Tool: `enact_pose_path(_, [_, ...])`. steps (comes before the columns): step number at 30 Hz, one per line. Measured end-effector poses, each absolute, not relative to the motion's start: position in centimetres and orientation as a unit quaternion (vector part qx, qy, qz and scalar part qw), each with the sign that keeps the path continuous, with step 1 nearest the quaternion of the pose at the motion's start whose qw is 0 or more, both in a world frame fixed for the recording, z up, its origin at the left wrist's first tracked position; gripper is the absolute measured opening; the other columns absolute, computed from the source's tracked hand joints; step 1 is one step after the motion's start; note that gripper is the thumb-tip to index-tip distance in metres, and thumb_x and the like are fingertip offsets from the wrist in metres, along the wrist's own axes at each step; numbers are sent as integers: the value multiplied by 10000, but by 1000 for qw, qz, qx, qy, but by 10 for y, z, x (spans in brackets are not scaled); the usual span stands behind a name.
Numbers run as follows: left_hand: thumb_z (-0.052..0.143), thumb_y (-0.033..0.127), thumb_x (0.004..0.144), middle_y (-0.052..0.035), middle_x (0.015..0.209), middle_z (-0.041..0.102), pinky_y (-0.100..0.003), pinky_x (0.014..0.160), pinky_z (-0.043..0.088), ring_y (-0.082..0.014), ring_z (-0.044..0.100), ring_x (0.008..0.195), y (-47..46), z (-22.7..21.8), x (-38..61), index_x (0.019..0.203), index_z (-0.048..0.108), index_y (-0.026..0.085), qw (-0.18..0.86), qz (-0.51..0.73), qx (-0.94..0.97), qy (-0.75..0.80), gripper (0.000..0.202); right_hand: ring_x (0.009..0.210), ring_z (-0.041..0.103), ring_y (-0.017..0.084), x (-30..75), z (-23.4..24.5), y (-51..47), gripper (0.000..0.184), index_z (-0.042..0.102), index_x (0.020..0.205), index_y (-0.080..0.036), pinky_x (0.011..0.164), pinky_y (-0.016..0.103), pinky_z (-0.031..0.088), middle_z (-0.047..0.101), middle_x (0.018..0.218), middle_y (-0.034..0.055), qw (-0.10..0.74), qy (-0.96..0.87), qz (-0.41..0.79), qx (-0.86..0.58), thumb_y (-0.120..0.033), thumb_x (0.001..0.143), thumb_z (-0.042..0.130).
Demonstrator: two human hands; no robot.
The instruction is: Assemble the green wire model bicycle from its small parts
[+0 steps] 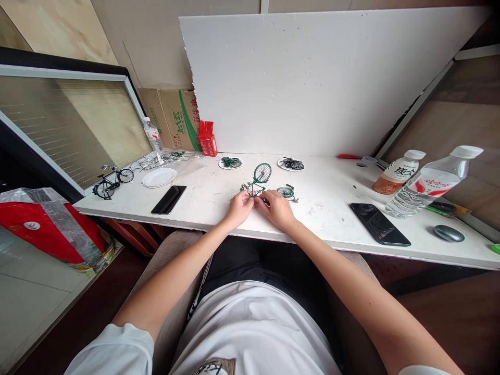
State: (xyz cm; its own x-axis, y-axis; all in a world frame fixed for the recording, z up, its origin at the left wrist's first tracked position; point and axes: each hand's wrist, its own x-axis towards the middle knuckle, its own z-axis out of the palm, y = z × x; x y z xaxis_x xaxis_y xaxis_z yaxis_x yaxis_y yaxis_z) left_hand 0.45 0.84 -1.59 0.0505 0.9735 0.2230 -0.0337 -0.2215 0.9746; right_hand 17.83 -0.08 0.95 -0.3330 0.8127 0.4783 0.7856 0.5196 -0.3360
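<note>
Near the middle of the white table's front edge, my left hand (239, 207) and my right hand (275, 208) work close together on a small green model bicycle (262, 173). One spoked wheel of it stands up beyond my fingers. Fingers of both hands are closed round its lower frame, which they partly hide. Just right of my right hand lies another green wheel piece (286, 191). Farther back, a white plate with green bicycle parts (230, 162) and a white plate with black bicycle parts (291, 164) rest on the table.
A black model bicycle (113, 181) stands at the left, near a white plate (159, 177) and a phone (169, 199). To the right are another phone (378, 224), a brown drink bottle (398, 172), a water bottle (433, 182) and a mouse (449, 233). A red box (208, 139) stands behind.
</note>
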Motion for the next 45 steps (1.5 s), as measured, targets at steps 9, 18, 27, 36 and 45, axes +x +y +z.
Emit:
enact_pose_path(9, [635,96,963,-145,1108,802,-407,975,648,-221,798,1004,10,-17,5,1056,674,139,464,545,550,430,110,855,682,235,178,12,-5,229,666,1051,-208,701,309,366,776,960,82,313,-806,39,-500,-369,1077,506])
enact_pose_path(18, [707,197,971,-141,1112,795,-419,941,667,-208,805,901,10,-17,3,1109,658,137,466,554,538,431,159,930,719,245,178,7,-2,170,587,1155,-187,699,300,384,795,1107,114,293,-823,52,-484,-314,1097,490])
enact_pose_path(27, [733,203,961,-149,1124,791,-463,980,657,-238,804,978,10,-17,4,1102,664,129,482,561,527,419,174,807,701,219,178,5,0,209,671,1099,-218,675,292,356,803,987,67,297,-814,29,-498,-365,1119,524])
enact_pose_path(36, [736,176,948,-142,1069,804,-484,986,648,-247,811,935,10,-17,4,1082,668,133,493,562,524,409,157,937,678,257,178,6,-2,149,646,1073,-209,742,332,429,761,1042,99,349,-815,22,-461,-294,1030,532])
enact_pose_path(45, [745,140,925,-166,1139,800,-474,1018,642,-249,814,989,15,-23,4,1098,668,127,487,568,520,412,190,1018,643,301,180,0,1,270,511,1198,-204,795,388,488,700,1127,137,375,-813,51,-443,-230,929,507])
